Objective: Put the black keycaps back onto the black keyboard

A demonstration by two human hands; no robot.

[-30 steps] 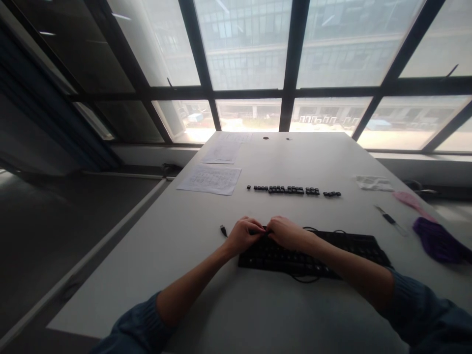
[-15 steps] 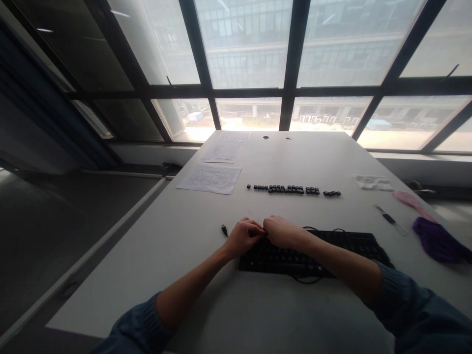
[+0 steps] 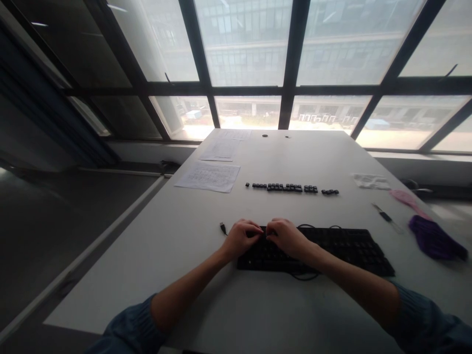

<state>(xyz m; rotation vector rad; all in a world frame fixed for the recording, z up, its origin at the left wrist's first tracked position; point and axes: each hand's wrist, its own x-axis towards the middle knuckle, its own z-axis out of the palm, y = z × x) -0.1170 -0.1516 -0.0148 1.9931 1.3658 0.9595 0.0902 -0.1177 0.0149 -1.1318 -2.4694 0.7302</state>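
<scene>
your left hand (image 3: 241,237) and right hand (image 3: 285,236) meet over the left end of the black plastic keyboard (image 3: 332,248), fingers curled together on its top-left keys; whether they pinch anything, you can't tell. loose black keycaps (image 3: 291,188) sit in a neat row farther up the smooth white table (image 3: 184,255), likely kept in order.

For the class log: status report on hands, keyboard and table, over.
Left hand and right hand both on keyboard, far left corner. Grip unclear. Keycap row beyond, USB plug beside left hand.
</scene>
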